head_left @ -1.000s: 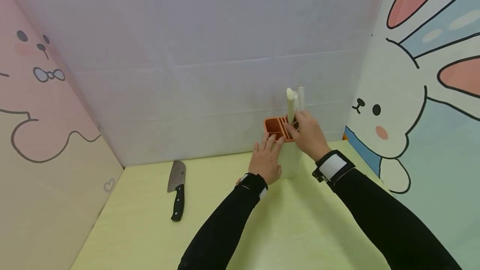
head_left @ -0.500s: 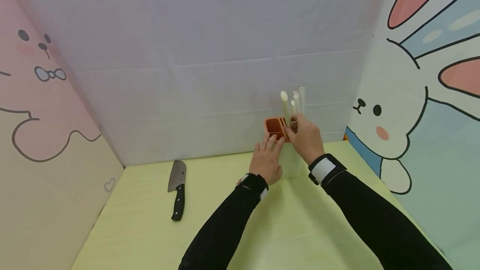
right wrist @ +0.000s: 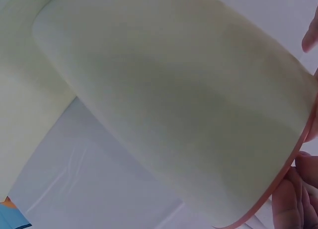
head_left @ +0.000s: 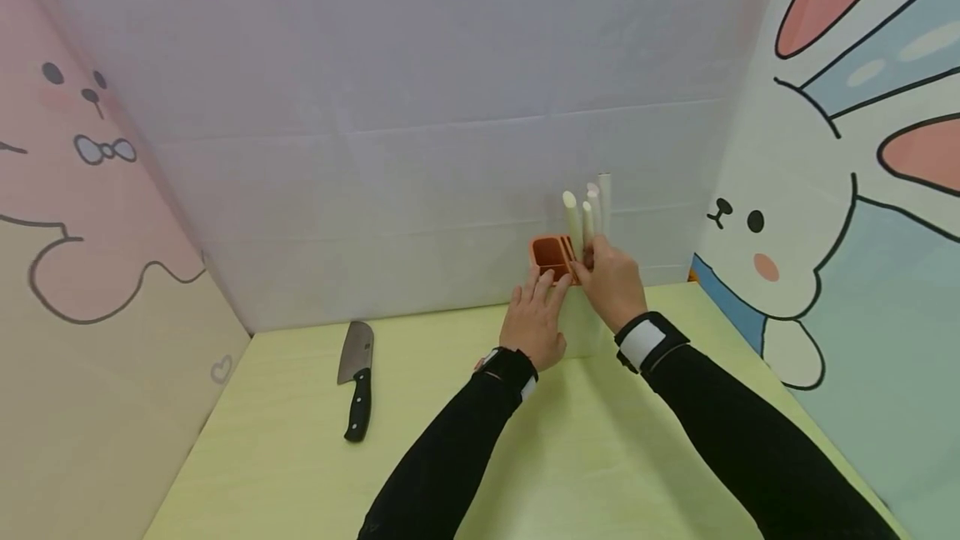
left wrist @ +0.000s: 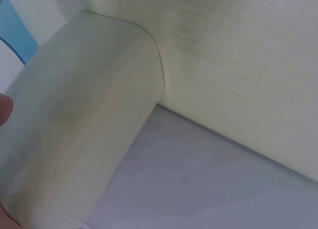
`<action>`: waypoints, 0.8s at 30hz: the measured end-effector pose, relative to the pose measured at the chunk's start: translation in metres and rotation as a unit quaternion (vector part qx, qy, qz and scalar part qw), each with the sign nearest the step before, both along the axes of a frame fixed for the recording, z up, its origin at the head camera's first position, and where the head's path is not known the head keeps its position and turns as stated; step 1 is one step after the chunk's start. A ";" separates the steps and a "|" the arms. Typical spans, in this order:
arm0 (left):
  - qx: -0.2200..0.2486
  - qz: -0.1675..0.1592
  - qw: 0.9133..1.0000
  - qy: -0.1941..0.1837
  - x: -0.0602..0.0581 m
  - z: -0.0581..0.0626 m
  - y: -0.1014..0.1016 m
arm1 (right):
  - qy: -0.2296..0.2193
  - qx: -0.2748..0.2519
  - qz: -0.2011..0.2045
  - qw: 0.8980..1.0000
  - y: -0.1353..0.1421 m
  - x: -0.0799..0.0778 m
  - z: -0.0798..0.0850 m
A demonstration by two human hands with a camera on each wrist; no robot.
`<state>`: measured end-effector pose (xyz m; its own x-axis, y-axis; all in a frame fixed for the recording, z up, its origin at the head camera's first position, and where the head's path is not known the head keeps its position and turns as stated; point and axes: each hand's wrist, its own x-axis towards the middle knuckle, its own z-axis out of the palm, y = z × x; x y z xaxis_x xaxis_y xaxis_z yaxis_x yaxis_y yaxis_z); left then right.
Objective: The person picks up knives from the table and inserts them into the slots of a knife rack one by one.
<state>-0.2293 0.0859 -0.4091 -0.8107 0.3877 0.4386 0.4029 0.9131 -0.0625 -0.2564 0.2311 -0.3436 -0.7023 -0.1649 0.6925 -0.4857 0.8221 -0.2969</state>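
A knife holder point(head_left: 581, 332) with a pale body and an orange slotted top point(head_left: 551, 252) stands against the back wall. Several cream and white handles point(head_left: 573, 219) rise from its right part. My left hand point(head_left: 534, 319) rests on its front, fingers spread with the tips at the orange rim. My right hand point(head_left: 615, 283) bends its fingers over the top, close at the bases of the handles. In the right wrist view its fingers point(right wrist: 288, 204) bunch at the orange rim; whether they pinch a handle I cannot tell. The left wrist view shows the holder's smooth side point(left wrist: 79, 110).
A cleaver-like knife point(head_left: 356, 382) with a black handle lies on the pale yellow table point(head_left: 285, 440), left of my arms, blade toward the back wall point(head_left: 420, 173). Side panels carry cartoon animals, a rabbit point(head_left: 780, 257) at the right.
The front cream handle has shifted left and slightly lower, and a shorter handle shows beside it. My right hand has moved slightly left. The left hand has stayed in place.
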 end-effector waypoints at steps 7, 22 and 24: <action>0.002 -0.002 1.000 0.006 0.000 -0.001 0.000 | 0.016 0.014 0.000 1.000 0.001 -0.002 -0.003; 0.010 -0.011 1.000 0.020 -0.002 -0.006 -0.001 | 0.150 0.177 0.000 0.973 0.016 0.012 -0.030; 0.011 -0.010 1.000 0.024 -0.002 -0.006 -0.002 | 0.147 0.198 -0.013 0.969 0.016 0.013 -0.033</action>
<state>-0.2310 0.0840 -0.4147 -0.7802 0.3937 0.4861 0.4187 0.9060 -0.0618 -0.2435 0.2473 -0.3767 -0.4914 -0.4438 0.7493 -0.4794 0.8562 0.1927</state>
